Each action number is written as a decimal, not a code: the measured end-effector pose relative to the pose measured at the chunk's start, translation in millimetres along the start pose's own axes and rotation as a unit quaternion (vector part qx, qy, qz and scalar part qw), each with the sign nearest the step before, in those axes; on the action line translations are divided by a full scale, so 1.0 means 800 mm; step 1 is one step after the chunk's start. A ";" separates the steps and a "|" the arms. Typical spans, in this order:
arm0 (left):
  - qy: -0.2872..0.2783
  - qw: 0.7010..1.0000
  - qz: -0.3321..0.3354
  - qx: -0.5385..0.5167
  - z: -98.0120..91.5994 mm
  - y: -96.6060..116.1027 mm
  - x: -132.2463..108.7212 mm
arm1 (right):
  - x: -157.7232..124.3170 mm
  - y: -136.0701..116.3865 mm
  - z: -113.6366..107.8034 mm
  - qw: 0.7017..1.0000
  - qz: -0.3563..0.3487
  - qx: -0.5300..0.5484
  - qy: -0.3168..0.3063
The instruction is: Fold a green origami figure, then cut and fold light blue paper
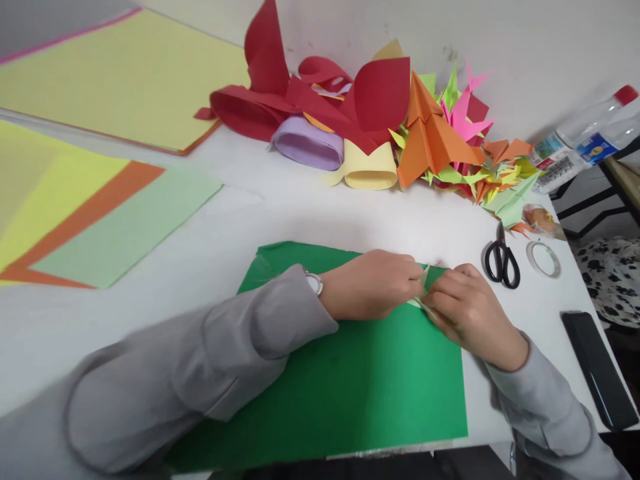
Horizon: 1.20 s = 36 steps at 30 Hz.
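Both hands meet over a large dark green paper sheet [350, 380] lying on the white table [280, 207]. My left hand [373, 285], in a grey sleeve with a wristwatch, pinches a small pale green folded paper piece [423, 283] from the left. My right hand [467, 310] pinches the same piece from the right, fingers curled tight. Most of the small piece is hidden between the fingers.
Black scissors [501, 259] and a tape ring [543, 258] lie to the right, with a black phone [597, 368] near the table edge. A heap of folded coloured paper shapes [390, 120] sits at the back. Large coloured sheets [95, 207] cover the left. Plastic bottles [585, 133] lie far right.
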State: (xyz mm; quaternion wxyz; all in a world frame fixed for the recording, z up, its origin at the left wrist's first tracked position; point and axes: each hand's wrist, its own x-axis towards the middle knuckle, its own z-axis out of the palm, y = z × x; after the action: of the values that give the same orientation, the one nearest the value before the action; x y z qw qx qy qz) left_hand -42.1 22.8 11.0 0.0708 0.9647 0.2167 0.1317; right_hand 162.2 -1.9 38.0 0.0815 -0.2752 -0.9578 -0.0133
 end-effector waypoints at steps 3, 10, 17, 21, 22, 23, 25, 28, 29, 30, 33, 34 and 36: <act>0.031 0.999 0.027 0.028 0.000 0.001 -0.006 | 0.001 -0.008 0.000 0.998 -0.026 -0.063 0.008; 0.041 0.993 0.073 0.085 0.003 0.010 -0.011 | 0.001 -0.011 0.002 0.995 -0.021 -0.088 0.045; 0.000 0.995 0.063 0.078 -0.001 0.004 -0.015 | -0.001 -0.015 0.006 0.990 -0.054 -0.115 0.060; 0.006 0.993 0.073 0.095 -0.002 0.001 -0.018 | -0.004 -0.015 0.011 0.985 -0.075 -0.131 0.081; 0.011 0.992 0.075 0.102 -0.002 0.001 -0.019 | -0.005 -0.015 0.011 0.985 -0.075 -0.131 0.086; 0.015 0.991 0.076 0.109 -0.002 0.001 -0.020 | -0.006 -0.014 0.012 0.985 -0.072 -0.130 0.089; 0.024 0.989 0.081 0.118 -0.002 0.000 -0.022 | -0.006 -0.012 0.012 0.986 -0.068 -0.127 0.089; 0.041 0.987 0.094 0.120 0.000 0.000 -0.024 | -0.006 -0.011 0.012 0.986 -0.067 -0.128 0.086; 0.046 0.987 0.096 0.120 0.000 0.000 -0.025 | -0.006 -0.011 0.012 0.986 -0.066 -0.130 0.084; 0.049 0.987 0.096 0.118 0.000 0.001 -0.025 | -0.005 -0.011 0.012 0.986 -0.066 -0.130 0.081; 0.055 0.988 0.091 0.114 0.000 0.002 -0.026 | -0.004 -0.015 0.012 0.988 -0.062 -0.125 0.072; 0.055 0.988 0.091 0.113 0.000 0.002 -0.026 | -0.004 -0.016 0.012 0.988 -0.058 -0.121 0.070; 0.055 0.988 0.090 0.110 -0.001 0.003 -0.026 | -0.005 -0.017 0.013 0.990 -0.050 -0.110 0.067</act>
State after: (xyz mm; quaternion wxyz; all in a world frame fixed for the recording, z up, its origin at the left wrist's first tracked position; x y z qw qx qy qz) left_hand -59.4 11.6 7.3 -0.0602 0.9735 0.1463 0.1654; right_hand 156.7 -14.5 27.2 0.1139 -0.2330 -0.9554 -0.1413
